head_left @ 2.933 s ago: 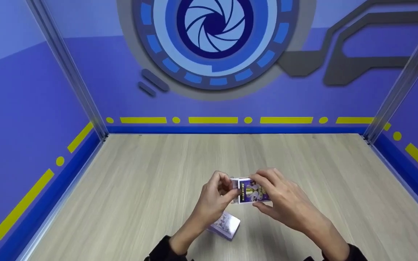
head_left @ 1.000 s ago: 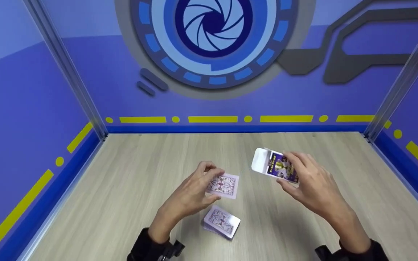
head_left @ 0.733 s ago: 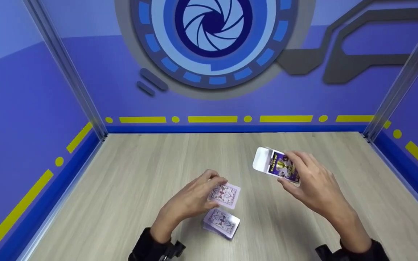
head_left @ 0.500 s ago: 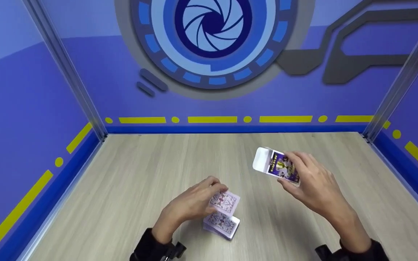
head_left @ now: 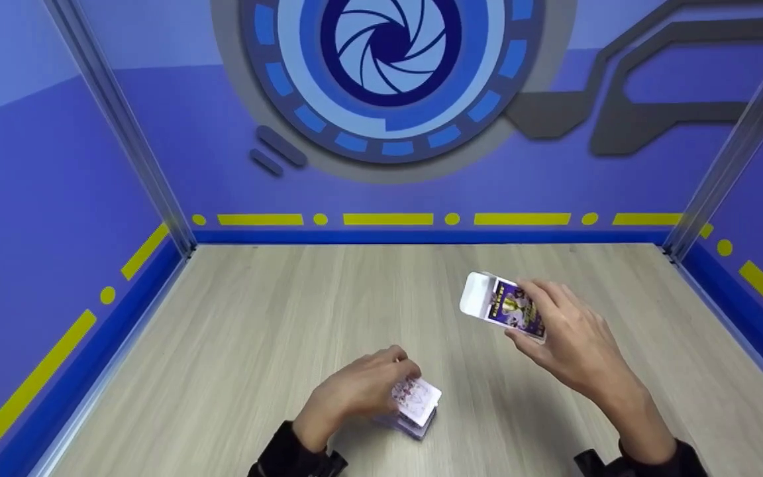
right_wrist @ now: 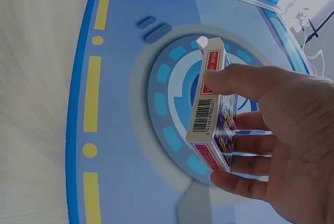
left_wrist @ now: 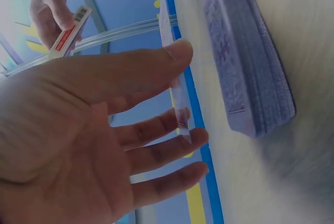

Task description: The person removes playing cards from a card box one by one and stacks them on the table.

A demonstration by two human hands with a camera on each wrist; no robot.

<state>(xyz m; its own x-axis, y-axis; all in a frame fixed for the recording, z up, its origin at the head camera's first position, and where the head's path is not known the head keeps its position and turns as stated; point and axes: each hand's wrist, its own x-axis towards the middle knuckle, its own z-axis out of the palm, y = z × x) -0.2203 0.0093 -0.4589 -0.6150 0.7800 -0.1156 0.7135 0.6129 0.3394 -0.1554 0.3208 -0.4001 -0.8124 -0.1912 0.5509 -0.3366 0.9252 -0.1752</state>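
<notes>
Between the thumb and fingers of my left hand (head_left: 361,385) is a patterned playing card (head_left: 417,399), seen almost edge-on in the left wrist view and very thin. It hovers over, or just meets, the deck of playing cards (head_left: 416,430) on the table; whether they touch I cannot tell. In the left wrist view the deck (left_wrist: 248,62) stands apart from the fingers. My right hand (head_left: 570,338) grips a purple and white card box (head_left: 518,309) in the air, its white flap folded open toward the left. A barcode shows on the box's side (right_wrist: 203,114).
The light wood tabletop (head_left: 289,311) reaches back to a blue wall (head_left: 395,199) with yellow dashes. Side walls with metal corner posts (head_left: 136,139) stand at left and right.
After both hands met at the box, they parted, the left with the card. The left hand has since lowered the card toward the deck; the right hand lately holds the box nearly still.
</notes>
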